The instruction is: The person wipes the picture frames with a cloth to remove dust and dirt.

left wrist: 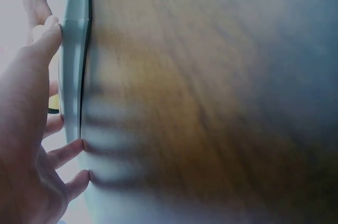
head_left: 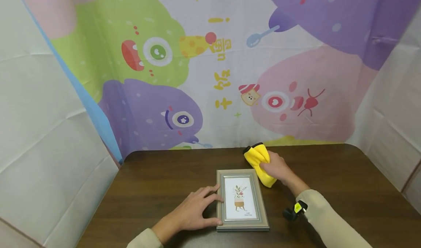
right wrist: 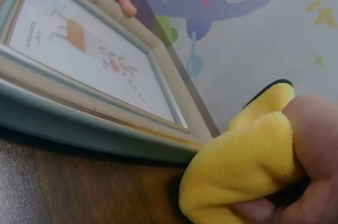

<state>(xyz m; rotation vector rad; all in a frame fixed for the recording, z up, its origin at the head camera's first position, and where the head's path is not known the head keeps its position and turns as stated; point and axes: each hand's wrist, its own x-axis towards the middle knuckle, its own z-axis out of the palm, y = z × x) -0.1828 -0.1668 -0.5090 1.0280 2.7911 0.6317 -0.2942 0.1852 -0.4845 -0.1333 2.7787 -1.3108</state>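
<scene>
A picture frame [head_left: 243, 224] with a grey-beige border lies flat on the dark wooden table, showing a print of a potted plant. My left hand [head_left: 195, 209] rests at its left side, fingers spread and fingertips and thumb touching the border. From the left wrist view, the fingers [left wrist: 68, 152] reach along the frame's edge [left wrist: 74, 60]. Bunched in my right hand [head_left: 277, 166] is a yellow cloth [head_left: 258, 160] with dark edging, gripped beside the frame's upper right corner. In the right wrist view the cloth [right wrist: 243, 155] meets or overlaps that corner; the exact contact is hidden.
The brown table [head_left: 158, 178] ends at a back edge against a hanging cloth [head_left: 227, 127] printed with cartoon monsters. White panels [head_left: 49, 131] stand at both sides. A small black device [head_left: 296, 209] with a yellow-green mark is on the right wrist.
</scene>
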